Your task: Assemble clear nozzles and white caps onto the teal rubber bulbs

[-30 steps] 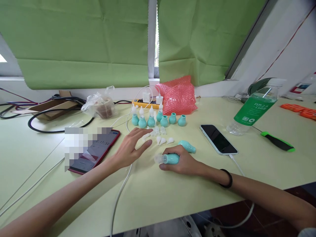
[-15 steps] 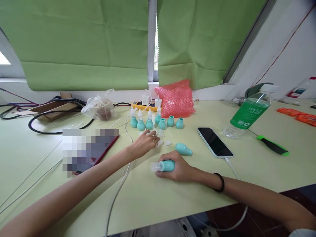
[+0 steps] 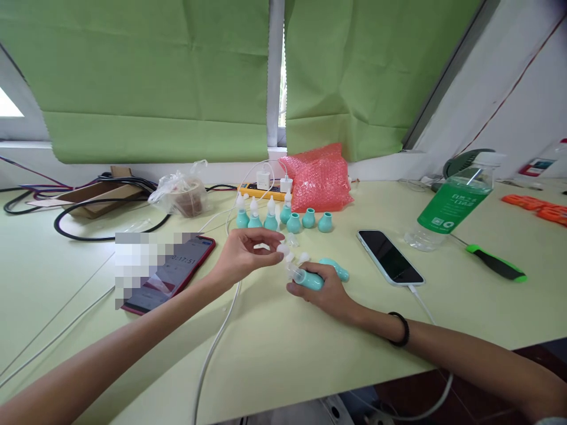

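Observation:
Between thumb and fingers, my left hand [image 3: 248,254] pinches a small translucent white piece [image 3: 282,250]. My right hand [image 3: 325,292] is wrapped round a teal bulb [image 3: 311,280] with a clear tip [image 3: 294,271] pointing left, toward my left hand. Just behind my right hand lies another teal piece [image 3: 335,268] on its side. Small translucent pieces [image 3: 303,258] are scattered near both hands. Farther back stand teal bulbs with white tips [image 3: 270,218] and, to their right, open teal bulbs without tips [image 3: 325,222].
A phone [image 3: 390,257] on a cable and a green-labelled bottle [image 3: 454,203] are at right, with a screwdriver [image 3: 496,262]. A red-cased phone [image 3: 186,265] lies left. Pink bubble wrap [image 3: 316,180] and a power strip [image 3: 261,192] stand behind. A white cable [image 3: 217,342] crosses the table [image 3: 274,366].
My left hand has lifted from the small pieces and now pinches one of them. My right hand has raised the bulb's clear tip slightly up and to the right, closer to my left fingers.

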The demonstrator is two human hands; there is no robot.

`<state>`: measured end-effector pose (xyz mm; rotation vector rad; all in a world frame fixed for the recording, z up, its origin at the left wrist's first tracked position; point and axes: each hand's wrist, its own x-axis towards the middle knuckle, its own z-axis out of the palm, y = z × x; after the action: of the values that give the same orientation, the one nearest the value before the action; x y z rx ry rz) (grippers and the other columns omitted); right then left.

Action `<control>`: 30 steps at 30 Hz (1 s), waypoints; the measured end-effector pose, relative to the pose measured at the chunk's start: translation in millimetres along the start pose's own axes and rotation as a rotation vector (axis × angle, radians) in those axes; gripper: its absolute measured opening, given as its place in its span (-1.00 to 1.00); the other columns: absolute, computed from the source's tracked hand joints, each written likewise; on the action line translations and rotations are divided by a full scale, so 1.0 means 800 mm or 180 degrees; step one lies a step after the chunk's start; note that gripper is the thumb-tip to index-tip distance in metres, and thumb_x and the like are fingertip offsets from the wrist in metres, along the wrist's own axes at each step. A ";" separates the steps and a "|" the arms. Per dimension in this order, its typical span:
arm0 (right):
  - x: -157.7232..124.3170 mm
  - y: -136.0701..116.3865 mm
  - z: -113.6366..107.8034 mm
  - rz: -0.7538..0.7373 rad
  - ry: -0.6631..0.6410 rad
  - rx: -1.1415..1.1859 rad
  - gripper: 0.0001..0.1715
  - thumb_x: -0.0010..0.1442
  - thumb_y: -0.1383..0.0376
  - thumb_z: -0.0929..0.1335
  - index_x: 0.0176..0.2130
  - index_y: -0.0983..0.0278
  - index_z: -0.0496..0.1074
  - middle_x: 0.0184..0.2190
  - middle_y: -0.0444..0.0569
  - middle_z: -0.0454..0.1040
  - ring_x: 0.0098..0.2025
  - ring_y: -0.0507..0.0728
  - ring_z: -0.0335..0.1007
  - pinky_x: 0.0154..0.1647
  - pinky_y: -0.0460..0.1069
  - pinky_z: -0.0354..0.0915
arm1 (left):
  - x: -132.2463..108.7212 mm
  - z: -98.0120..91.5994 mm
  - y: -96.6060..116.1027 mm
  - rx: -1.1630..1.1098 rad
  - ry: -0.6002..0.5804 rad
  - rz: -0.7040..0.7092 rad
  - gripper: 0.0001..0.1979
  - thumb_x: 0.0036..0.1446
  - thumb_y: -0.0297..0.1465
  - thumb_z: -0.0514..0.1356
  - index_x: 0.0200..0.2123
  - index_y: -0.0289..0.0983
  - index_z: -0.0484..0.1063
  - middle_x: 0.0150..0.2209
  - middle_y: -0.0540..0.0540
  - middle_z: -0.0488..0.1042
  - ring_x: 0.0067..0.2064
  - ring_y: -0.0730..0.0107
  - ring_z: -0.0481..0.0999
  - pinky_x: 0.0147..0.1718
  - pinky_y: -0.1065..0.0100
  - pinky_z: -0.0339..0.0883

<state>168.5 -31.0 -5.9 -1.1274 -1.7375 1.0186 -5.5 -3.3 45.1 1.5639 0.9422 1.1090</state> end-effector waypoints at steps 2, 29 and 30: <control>0.000 -0.001 -0.001 0.0057 0.0013 0.0047 -0.77 -0.11 0.21 0.37 -0.56 0.29 0.27 -0.70 -0.21 0.20 -0.63 -0.06 0.10 -0.64 -0.13 0.09 | -0.001 0.002 -0.001 -0.0059 -0.0127 -0.0133 -0.77 -0.23 -0.41 0.28 -0.39 -0.31 0.49 -0.43 -0.06 0.48 -0.42 0.42 0.43 -0.37 0.36 0.37; 0.002 -0.004 -0.007 -0.0043 0.0209 -0.0386 -0.74 -0.08 0.17 0.34 -0.56 0.31 0.26 -0.66 -0.21 0.14 -0.61 -0.08 0.02 -0.62 -0.15 0.03 | -0.010 0.014 -0.009 -0.0500 -0.0032 -0.0526 -0.88 -0.17 -0.40 0.27 -0.50 -0.34 0.53 -0.48 -0.07 0.49 -0.42 0.46 0.42 -0.31 0.34 0.42; 0.002 -0.004 -0.007 0.0002 0.0200 -0.0355 -0.74 -0.08 0.17 0.34 -0.55 0.31 0.26 -0.67 -0.21 0.14 -0.62 -0.08 0.01 -0.63 -0.15 0.03 | -0.010 0.015 -0.010 -0.0518 -0.0053 -0.0506 -0.88 -0.17 -0.40 0.27 -0.49 -0.34 0.53 -0.49 -0.06 0.49 -0.42 0.47 0.41 -0.31 0.35 0.42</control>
<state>172.1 -29.0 -0.5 -1.2171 -1.7618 0.8863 2.9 -11.8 34.6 1.3413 0.9246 1.0322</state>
